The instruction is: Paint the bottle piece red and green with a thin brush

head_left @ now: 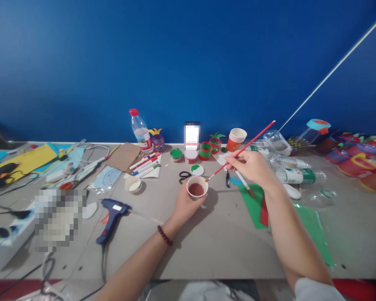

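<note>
My left hand [184, 205] is wrapped round a small white paint pot [197, 187] with brown-red paint in it, held just above the grey table [207, 246]. My right hand [252, 166] pinches a long red-handled paintbrush [244, 149]. The brush slants down to the left, and its tip sits at the pot's right rim. A beaded bracelet [164, 235] circles my left wrist.
A blue glue gun [112, 213] lies left of my arm. Green paper sheets [313, 225] lie under my right forearm. Paint pots [176, 154], markers [146, 163], scissors [184, 175], a water bottle [141, 131], paper cups [236, 139] and empty plastic bottles [293, 175] crowd the back.
</note>
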Demonstrator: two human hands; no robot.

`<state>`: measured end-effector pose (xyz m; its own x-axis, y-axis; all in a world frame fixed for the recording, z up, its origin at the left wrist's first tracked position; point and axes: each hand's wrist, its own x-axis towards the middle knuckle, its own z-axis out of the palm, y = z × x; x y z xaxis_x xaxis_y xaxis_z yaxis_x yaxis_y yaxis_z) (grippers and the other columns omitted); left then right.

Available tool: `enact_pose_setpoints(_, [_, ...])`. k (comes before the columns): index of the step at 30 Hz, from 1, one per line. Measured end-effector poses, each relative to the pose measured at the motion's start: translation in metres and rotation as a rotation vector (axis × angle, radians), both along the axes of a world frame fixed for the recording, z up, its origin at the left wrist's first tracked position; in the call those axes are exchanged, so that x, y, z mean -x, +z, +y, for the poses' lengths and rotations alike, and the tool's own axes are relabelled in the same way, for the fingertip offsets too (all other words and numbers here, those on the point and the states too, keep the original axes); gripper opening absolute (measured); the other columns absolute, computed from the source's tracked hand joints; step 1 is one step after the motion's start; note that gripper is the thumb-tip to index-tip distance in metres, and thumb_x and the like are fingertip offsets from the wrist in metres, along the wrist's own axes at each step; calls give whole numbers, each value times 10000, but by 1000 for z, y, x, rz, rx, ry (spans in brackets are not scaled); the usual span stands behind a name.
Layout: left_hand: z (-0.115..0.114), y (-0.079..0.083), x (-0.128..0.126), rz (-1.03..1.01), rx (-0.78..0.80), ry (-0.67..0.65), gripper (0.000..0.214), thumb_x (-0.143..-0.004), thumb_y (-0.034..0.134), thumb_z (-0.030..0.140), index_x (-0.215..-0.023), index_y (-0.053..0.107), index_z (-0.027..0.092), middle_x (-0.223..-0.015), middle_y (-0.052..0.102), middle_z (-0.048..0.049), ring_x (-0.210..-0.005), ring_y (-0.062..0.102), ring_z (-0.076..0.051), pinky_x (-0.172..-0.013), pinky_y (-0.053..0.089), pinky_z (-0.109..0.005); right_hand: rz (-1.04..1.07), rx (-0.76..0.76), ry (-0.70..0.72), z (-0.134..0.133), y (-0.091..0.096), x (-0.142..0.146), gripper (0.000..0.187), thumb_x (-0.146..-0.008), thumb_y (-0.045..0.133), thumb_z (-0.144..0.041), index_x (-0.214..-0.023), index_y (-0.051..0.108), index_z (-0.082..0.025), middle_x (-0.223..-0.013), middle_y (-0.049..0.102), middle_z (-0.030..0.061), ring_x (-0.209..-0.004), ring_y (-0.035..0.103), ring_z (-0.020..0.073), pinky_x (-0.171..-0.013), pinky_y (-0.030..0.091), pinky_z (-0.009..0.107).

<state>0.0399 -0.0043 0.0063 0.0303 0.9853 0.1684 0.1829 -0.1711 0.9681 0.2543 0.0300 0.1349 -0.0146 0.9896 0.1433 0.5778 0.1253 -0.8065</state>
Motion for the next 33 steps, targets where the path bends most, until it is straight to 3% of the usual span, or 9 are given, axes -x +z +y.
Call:
enact_pose_setpoints(10, [0,0,0,-15,-1,-8,547,-680,773,205,-1182,555,213,-1150,660,-72,-1081,628,-247,-948,481,-387,-15,-4,-12,0,1,-1,354,-836,638,-539,-780,709,-197,-726,765,79,-693,739,228,-624,579,346])
enact_pose_setpoints(16, [-1,0,0,-1,9,-5,558,-687,774,217,-1198,550,217,-1152,655,-73,-1076,625,-246,-943,480,-387,18,14,-14,2,0,-6,319,-845,642,-502,-802,711,-194,-745,763,75,-735,746,235,-732,601,396])
enact_pose_setpoints(20, [-1,2,0,-17,8,-4,545,-681,777,217,-1182,562,216,-1150,658,-72,-1077,627,-243,-946,481,-380,71,25,-25,0,3,-4,321,-848,638,-501,-794,708,-193,-755,760,82,-725,740,230,-675,604,374])
enact_pose_setpoints(33, [1,0,1,-11,-7,-22,556,-691,771,208,-1201,549,213,-1176,655,-76,-1089,626,-244,-953,472,-380,167,56,116,3,1,3,232,-848,628,-408,-800,687,-190,-813,761,76,-793,734,224,-753,584,377])
